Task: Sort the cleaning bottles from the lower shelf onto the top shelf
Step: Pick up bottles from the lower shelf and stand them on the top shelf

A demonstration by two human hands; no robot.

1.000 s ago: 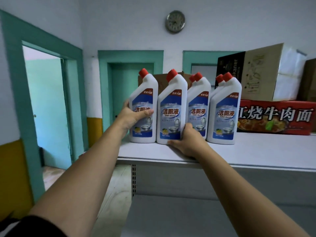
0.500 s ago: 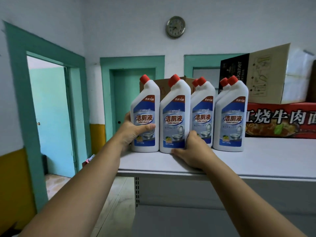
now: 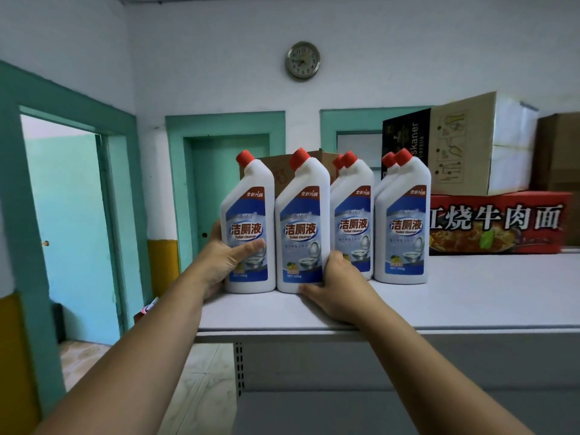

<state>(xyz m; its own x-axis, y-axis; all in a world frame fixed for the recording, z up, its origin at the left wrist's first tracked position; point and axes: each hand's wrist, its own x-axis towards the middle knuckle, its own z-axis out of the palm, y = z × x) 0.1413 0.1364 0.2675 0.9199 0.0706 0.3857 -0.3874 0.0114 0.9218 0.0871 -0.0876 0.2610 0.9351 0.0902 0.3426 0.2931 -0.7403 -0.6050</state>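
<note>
Several white toilet-cleaner bottles with red caps and blue labels stand upright in a row on the white top shelf. My left hand grips the leftmost bottle, thumb across its label. My right hand holds the lower right side of the second bottle. To their right stand a third bottle and a fourth bottle, each with another red-capped bottle half hidden behind it.
A red noodle carton lies on the shelf to the right, with a brown-and-black box stacked on it and more brown boxes beyond. A small cardboard box sits behind the bottles. A lower grey shelf lies below. A green doorway opens at left.
The view has tilted upward a little. Both hands stay on the two left bottles, which now stand a bit farther from the third bottle.
</note>
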